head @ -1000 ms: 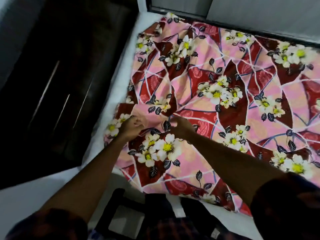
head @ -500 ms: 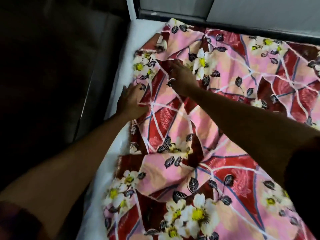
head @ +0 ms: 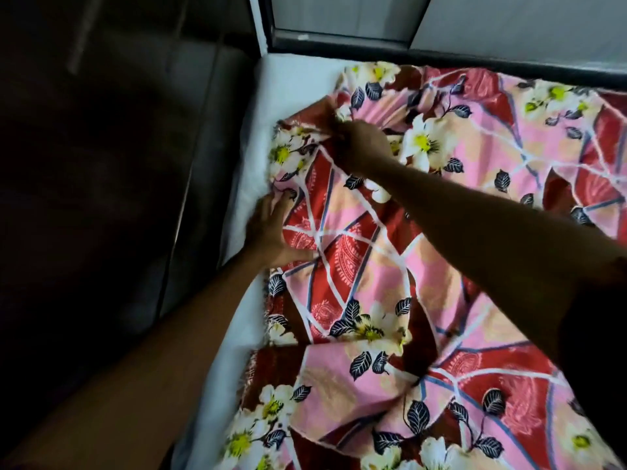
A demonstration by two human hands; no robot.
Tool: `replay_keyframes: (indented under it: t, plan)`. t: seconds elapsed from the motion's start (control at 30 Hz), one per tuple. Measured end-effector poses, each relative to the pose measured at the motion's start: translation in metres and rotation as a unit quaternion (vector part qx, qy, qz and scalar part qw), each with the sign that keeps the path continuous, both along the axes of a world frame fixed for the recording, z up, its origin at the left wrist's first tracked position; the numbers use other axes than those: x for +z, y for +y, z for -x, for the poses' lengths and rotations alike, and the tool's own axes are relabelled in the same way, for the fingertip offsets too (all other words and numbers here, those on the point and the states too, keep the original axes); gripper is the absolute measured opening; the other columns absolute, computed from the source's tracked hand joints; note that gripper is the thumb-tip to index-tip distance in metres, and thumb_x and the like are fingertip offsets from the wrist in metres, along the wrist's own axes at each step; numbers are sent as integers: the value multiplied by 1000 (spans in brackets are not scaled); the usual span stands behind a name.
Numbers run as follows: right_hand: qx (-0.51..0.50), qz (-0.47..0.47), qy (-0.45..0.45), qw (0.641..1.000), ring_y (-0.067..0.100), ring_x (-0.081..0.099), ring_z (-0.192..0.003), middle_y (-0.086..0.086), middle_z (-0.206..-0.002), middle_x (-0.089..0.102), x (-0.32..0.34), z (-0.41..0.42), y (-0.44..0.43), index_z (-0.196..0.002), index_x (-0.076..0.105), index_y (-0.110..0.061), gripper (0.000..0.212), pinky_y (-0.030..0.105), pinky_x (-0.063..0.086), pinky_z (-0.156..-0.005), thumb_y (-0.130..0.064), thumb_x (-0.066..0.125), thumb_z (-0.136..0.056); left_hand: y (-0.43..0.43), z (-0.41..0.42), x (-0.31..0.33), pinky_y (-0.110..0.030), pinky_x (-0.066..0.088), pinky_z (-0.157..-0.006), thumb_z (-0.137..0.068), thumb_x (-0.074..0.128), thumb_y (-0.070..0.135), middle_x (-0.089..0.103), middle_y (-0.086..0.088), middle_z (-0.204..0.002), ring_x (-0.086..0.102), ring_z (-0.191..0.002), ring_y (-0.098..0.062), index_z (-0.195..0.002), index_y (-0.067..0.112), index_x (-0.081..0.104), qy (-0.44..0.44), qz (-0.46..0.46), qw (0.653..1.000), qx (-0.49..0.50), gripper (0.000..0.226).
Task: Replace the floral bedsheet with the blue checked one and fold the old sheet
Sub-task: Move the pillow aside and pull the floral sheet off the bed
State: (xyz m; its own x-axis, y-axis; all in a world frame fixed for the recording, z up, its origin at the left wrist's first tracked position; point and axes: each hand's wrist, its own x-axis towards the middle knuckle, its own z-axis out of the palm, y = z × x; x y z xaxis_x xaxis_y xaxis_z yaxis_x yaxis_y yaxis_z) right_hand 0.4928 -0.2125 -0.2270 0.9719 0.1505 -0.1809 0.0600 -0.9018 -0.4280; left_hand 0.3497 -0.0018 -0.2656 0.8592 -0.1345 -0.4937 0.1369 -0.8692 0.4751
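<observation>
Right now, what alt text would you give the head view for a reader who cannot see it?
A person's right hand bunches the pink-and-red floral bedsheet near the bed's far left corner, while the left hand lies flat on its edge beside the bare white mattress.

Head view, steeply down, close over bed [head: 291,83]

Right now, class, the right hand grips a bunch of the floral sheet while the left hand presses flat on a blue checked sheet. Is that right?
No. The head view shows the left hand pressing flat on the floral sheet, at its edge, not on a blue checked one. The right hand does grip a bunch of it.
</observation>
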Motion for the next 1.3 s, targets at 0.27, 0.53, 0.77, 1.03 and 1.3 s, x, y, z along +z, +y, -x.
replay_keyframes:
  t: [0.27,0.53,0.77,1.03,1.3]
  plan:
    - [-140,-301,75,940,5,55,-58,-18,-53,59,44,95,12,-69,71,-30,17,32,45,-60,-35,66,-84,9,-15,28,-18,44,-96,-67,88,7,46,-1,-137,49,-129,-19,-157,16,8,3,218,963,158,121]
    - [-30,-299,103,948,8,62,-70,-3,-87,76,84,232,20,-96,78,-21,23,24,41,-63,-9,62,-86,-10,53,81,-4,39,-61,-70,69,8,56,13,-63,55,-65,14,-75,45,67,-38,101,959,264,38]
    - [6,-212,185,960,14,67,-82,4,-125,70,64,277,-29,-131,65,-22,52,28,51,-75,1,52,-87,-41,139,100,-30,51,-83,-72,49,-16,67,-3,-110,64,-96,-21,-106,12,74,-146,121,962,195,51]
    - [-275,-335,185,882,7,64,-73,-2,-86,71,90,383,-158,-102,73,-11,20,26,49,-70,-1,58,-93,-117,191,153,-10,47,-70,-87,58,-13,69,-7,-89,62,-77,0,-92,4,71,-123,209,957,162,22]
    - [-333,-251,213,884,25,69,-80,-3,-87,71,119,558,-333,-84,69,-40,24,33,52,-75,-25,53,-74,-263,293,175,-31,50,-80,-90,60,-5,70,-5,-87,65,-87,-24,-92,6,70,-5,199,978,68,15]
